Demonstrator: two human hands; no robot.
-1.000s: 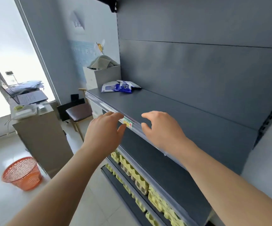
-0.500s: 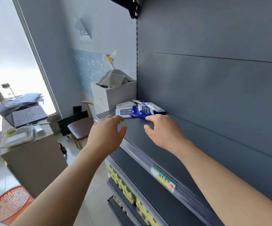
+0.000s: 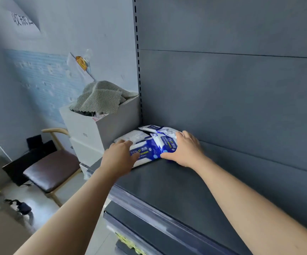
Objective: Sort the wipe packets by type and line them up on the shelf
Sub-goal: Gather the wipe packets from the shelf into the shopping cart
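Note:
A small heap of wipe packets lies at the left end of the dark grey shelf (image 3: 176, 184), against the back panel. In front is a large white-and-blue packet (image 3: 146, 152) printed "75%". A smaller blue-and-white packet (image 3: 164, 142) leans on its right side, and white packets (image 3: 155, 128) lie behind. My left hand (image 3: 119, 156) grips the large packet at its left end, fingers over the top. My right hand (image 3: 185, 150) holds the smaller packet, thumb at its front, fingers over its top.
A white box (image 3: 91, 131) topped with a striped cloth (image 3: 101, 98) stands just past the shelf's left end. A wooden chair (image 3: 51, 167) sits below it. The shelf stretches bare to the right; lower shelves hold yellow goods (image 3: 128, 242).
I have stepped left along the shelf. Both hands moved from the shelf's front edge to the heap and closed on packets.

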